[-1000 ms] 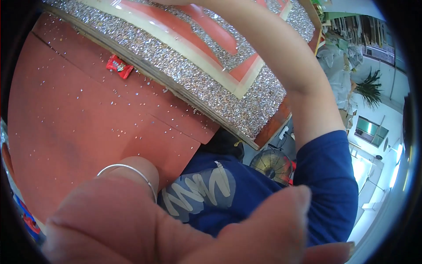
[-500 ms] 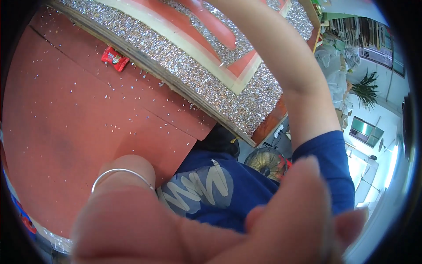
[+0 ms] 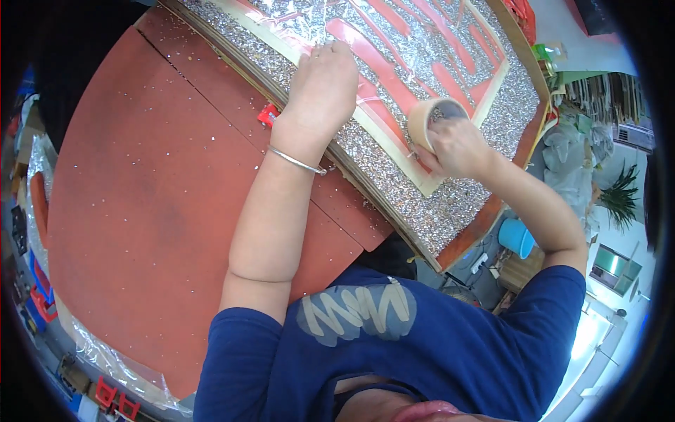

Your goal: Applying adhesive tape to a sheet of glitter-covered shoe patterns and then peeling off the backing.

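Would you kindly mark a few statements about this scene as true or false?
1. The right hand holds a round beige roll of tape. True.
2. The thin silver metal bangle circles the right arm. False: it circles the left arm.
3. The left hand is over the silver-speckled, wooden-edged panel. True.
4. The round light-blue bucket stands on the reddish-brown tabletop. False: it is to the panel's right.
5. The dark-blue cloth shirt has short sleeves. True.

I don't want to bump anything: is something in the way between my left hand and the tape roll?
Nothing visible stands between your left hand and the tape roll, which your right hand holds; the glittery panel lies beneath.
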The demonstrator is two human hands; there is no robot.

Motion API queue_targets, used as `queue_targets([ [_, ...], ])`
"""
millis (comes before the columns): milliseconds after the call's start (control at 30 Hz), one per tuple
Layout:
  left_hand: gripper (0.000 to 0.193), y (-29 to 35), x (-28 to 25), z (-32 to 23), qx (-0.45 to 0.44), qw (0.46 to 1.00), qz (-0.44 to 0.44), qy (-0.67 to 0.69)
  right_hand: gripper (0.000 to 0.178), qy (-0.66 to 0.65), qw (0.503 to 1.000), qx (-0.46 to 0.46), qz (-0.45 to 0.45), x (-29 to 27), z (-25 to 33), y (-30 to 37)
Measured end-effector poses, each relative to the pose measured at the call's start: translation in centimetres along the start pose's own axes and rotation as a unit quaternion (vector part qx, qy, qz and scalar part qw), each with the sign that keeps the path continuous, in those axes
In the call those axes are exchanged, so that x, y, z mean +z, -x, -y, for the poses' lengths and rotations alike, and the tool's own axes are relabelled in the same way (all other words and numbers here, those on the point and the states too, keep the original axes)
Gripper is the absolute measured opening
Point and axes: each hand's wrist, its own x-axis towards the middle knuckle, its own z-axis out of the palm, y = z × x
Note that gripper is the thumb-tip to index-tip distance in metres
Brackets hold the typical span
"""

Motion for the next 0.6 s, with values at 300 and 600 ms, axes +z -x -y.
queue_targets([
  [300,0.049,-0.9,0.8,-1.0,-0.095,0.991,-0.036,0.084,0.039,0.039,0.983,0.078,-0.164,-0.5,-3.9,-17.8],
  [600,0.096,-0.1,2.9,-2.7,-0.081,0.989,0.013,-0.119,0.025,-0.012,0.998,0.045,-0.044,1.0,2.6,-0.2],
])
